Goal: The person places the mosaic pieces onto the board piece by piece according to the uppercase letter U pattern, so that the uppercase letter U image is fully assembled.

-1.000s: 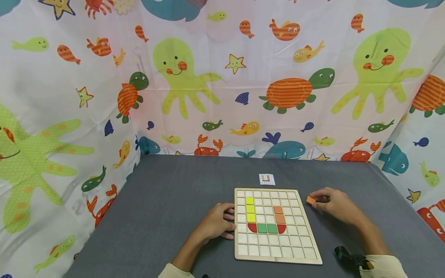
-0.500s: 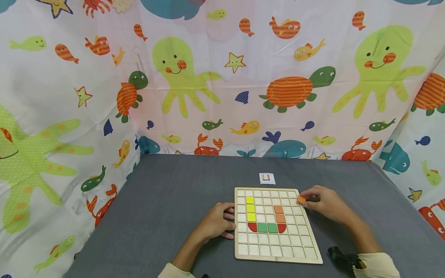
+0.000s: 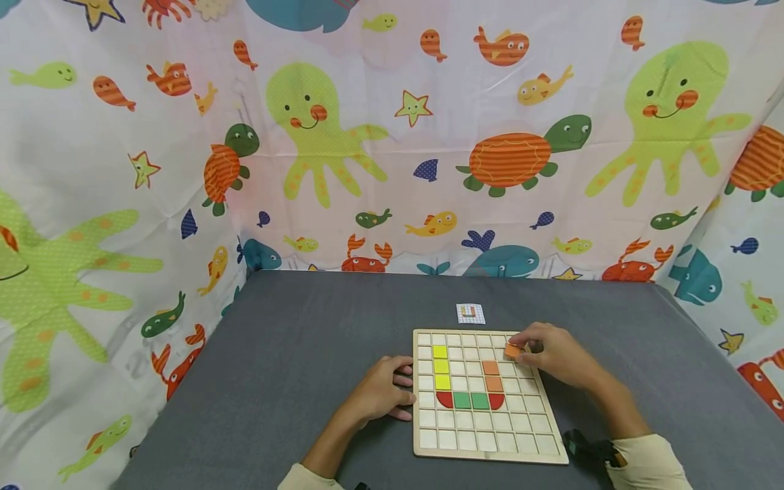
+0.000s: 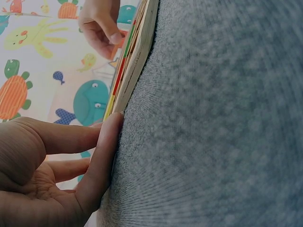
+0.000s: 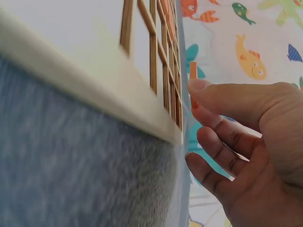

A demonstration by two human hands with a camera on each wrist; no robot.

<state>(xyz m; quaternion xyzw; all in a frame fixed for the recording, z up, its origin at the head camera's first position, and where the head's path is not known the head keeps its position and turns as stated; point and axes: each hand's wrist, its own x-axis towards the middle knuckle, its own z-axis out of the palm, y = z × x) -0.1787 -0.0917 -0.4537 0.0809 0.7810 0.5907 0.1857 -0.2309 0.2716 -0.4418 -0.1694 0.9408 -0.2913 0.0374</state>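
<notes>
My right hand [image 3: 560,354] pinches an orange square tile [image 3: 513,351] between thumb and fingers, above the upper right part of a wooden grid board [image 3: 490,457]. In the right wrist view the tile [image 5: 193,71] stands edge-on, apart from the board. On the board, yellow tiles [image 3: 441,366] form a left column. Two green tiles [image 3: 471,401] lie between two rounded red tiles [image 3: 497,401] below, and two orange tiles [image 3: 492,376] stack at the right. My left hand [image 3: 382,391] rests against the board's left edge, fingertips touching its side [image 4: 135,71], fingers fairly straight.
A small printed card [image 3: 470,314] with a coloured U shape on a grid lies behind the board. The grey cloth-covered table [image 3: 294,354] stretches around it. A sea-animal patterned curtain [image 3: 380,150] hangs at the back and sides.
My right hand has carried the orange tile leftward, from beside the board's right edge to over its upper right squares. The left hand and the board stay in place.
</notes>
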